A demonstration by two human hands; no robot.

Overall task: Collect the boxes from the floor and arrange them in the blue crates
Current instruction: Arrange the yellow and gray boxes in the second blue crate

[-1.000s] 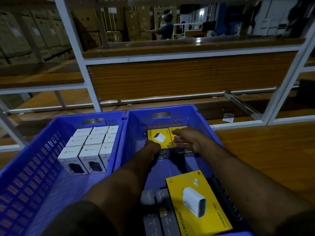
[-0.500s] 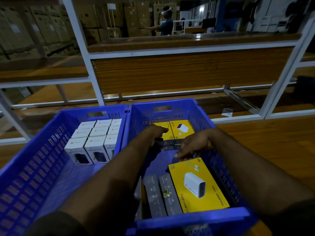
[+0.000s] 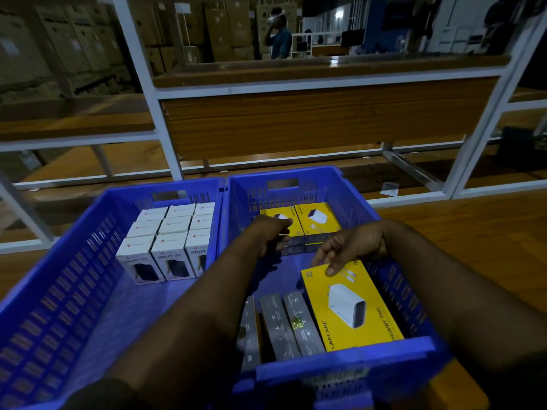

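Landmark: right blue crate [image 3: 349,371], on the wooden floor [image 3: 473,232], taken as reference for all positions.
Left blue crate [image 3: 59,291]: touching the right blue crate's left wall; holds white HALLEY boxes [image 3: 168,241] upright in three rows at its far end; near half bare.
Rack: white metal shelving frame [image 3: 165,125] with wooden boards, just beyond both crates.
Beyond the rack: stacked cardboard cartons [image 3: 59,45]; a person in a blue shirt [image 3: 279,37] well behind the landmark.
Paper slip [image 3: 388,189]: on the floor, beyond the landmark's far right corner.
Contents, far end of landmark: two yellow charger boxes [image 3: 319,221] side by side against the far wall, on top of dark boxes.
Contents, near end: one large yellow LAPCARE box [image 3: 349,309] lying flat at the right; grey narrow boxes [image 3: 290,324] on edge to its left.
Obstruction: both forearms cross the landmark's near rim and hide part of its floor and the leftmost grey box.
Left hand [image 3: 268,232]: over the far left yellow charger box; fingers curled downward at that box's near edge; whether they grip it, cannot tell.
Right hand [image 3: 355,244]: above the far edge of the LAPCARE box; fingers loosely bent and slightly spread, one fingertip [image 3: 330,272] touching the box top; nothing gripped.
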